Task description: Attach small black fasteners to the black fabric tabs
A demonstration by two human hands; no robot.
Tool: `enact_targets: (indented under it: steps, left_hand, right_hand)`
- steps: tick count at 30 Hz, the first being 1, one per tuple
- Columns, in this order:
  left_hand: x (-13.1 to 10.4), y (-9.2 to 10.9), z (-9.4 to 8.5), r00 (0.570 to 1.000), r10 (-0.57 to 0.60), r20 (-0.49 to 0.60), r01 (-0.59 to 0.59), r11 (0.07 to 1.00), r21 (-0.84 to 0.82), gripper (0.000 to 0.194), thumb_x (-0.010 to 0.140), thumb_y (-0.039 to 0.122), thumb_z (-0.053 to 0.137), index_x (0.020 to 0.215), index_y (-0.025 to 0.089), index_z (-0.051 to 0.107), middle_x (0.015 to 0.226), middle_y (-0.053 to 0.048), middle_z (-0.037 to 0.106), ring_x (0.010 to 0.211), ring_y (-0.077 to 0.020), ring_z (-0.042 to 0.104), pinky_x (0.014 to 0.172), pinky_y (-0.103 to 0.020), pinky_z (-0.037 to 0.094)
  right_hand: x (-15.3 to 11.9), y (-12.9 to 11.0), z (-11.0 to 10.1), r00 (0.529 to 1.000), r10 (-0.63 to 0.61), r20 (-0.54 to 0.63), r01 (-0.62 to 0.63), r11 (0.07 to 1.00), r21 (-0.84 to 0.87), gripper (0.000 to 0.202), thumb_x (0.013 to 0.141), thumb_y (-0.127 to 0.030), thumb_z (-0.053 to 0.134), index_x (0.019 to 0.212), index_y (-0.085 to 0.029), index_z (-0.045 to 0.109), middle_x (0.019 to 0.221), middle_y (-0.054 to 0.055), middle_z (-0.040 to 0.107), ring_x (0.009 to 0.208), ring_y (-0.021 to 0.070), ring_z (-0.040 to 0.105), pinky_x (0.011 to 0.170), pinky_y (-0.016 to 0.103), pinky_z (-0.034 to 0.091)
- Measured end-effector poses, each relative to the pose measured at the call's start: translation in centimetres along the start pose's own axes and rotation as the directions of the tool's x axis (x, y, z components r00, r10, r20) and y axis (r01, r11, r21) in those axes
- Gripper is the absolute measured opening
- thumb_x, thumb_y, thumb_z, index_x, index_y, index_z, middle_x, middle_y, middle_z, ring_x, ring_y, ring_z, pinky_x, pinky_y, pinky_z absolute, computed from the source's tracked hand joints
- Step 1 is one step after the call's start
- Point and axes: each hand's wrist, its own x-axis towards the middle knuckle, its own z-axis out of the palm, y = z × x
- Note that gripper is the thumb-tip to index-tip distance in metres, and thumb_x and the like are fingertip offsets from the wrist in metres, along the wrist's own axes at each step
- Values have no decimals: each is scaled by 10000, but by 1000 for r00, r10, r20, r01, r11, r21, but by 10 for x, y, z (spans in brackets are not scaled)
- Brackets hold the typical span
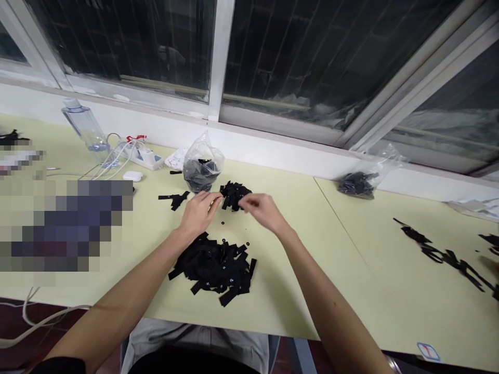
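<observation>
Nearest the person, a large heap of black fabric strips [218, 267] lies on the pale yellow-green table [296, 291], broader from left to right than front to back. Its flat, matte, square-ended strips point many ways: 1 at the near edge slants from near left to far right, and 1 at the right edge points mostly away from the person. Small shiny specks dot the heap. Just beyond are 3 small black rings [248, 243], round with open centres. Farther on, the left hand [200, 210] has its thumb and index fingertips brought together at the left side of a smaller black strip pile [235, 196]; whether they pinch anything, I cannot tell. The right hand [259, 206], slightly blurred, curls its fingers close together at that pile's right side, and their grip is unclear. To the left, loose black strips [177, 199] lie partly crosswise, 1 with its long axis running left to right. Behind them stands a crinkled, clear plastic bag [202, 165] holding dark pieces; a second clear bag [356, 184] slumps far to the right. At the far left, a transparent bottle [88, 130] stands near a white power strip [144, 156], before the metal-framed window [220, 62].
</observation>
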Motion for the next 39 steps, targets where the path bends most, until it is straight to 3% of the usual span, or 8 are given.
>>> enact_targets:
  steps: [2, 4, 9, 15, 19, 26, 32, 39]
  left_hand:
    - [-1, 0, 1, 1000, 13, 14, -13, 1000, -2, 221, 1012, 291, 445, 1056, 210, 646, 970, -51, 712, 898, -200, 636, 823, -334, 486]
    - [-2, 0, 2, 999, 27, 33, -27, 1000, -5, 215, 1012, 297, 447, 1043, 209, 641, 930, -49, 706, 876, -196, 640, 819, -333, 488]
    - [-4, 2, 4, 997, 56, 61, -54, 998, -41, 210, 1012, 299, 451, 1074, 209, 631, 972, -56, 709, 920, -196, 655, 865, -335, 496]
    - [-5, 5, 5, 993, 89, 75, -82, 993, -86, 223, 1010, 295, 448, 1108, 211, 629, 1001, -58, 712, 929, -193, 656, 871, -341, 502]
    - [-5, 9, 2, 980, 179, 88, -167, 977, -136, 215, 1007, 276, 448, 1053, 195, 642, 971, -67, 709, 891, -197, 638, 852, -356, 495]
    - [-6, 21, 1, 953, 264, 148, -242, 959, -150, 213, 935, 389, 586, 997, 187, 617, 933, -71, 678, 898, -216, 623, 818, -359, 502]
    - [-9, 14, 10, 958, 256, 130, -239, 962, -134, 183, 967, 232, 505, 1096, 190, 627, 981, -86, 681, 939, -218, 623, 845, -377, 514]
    - [-9, 9, 8, 960, 244, 140, -217, 958, -185, 314, 933, 95, 484, 1200, 197, 615, 1118, -99, 680, 1038, -228, 612, 916, -409, 517]
  right_hand:
    - [-22, -8, 5, 963, -71, 259, 56, 996, 62, 152, 875, -334, 626, 902, -230, 734, 927, 35, 730, 805, 191, 641, 728, 319, 484]
    - [-39, -12, 11, 914, -112, 390, 103, 994, 44, 112, 870, -311, 650, 914, -255, 737, 955, 26, 721, 923, 210, 623, 817, 348, 471]
    - [-55, -8, 21, 869, -139, 476, 177, 984, -35, 83, 856, -262, 691, 932, -256, 724, 971, 25, 689, 1044, 228, 543, 889, 383, 431]
    - [-51, -5, 23, 888, -200, 413, 228, 973, -19, 110, 904, -214, 621, 858, -236, 718, 891, 26, 688, 976, 214, 558, 880, 380, 434]
    - [-44, -9, 13, 914, -223, 339, 247, 969, -29, 143, 912, -232, 593, 847, -249, 719, 869, 23, 690, 927, 217, 578, 854, 386, 447]
    - [-24, -24, -8, 966, -196, 166, 208, 976, -58, 111, 790, -168, 597, 764, -220, 692, 797, 2, 681, 774, 175, 577, 736, 313, 450]
    - [-15, -30, -3, 979, -185, 87, 176, 979, 100, 134, 769, -151, 525, 752, -206, 646, 761, -12, 655, 717, 144, 550, 727, 280, 452]
    - [-17, -20, 16, 983, -148, -108, 161, 979, 127, 85, 783, -186, 511, 749, -202, 586, 743, 3, 611, 689, 149, 524, 688, 273, 450]
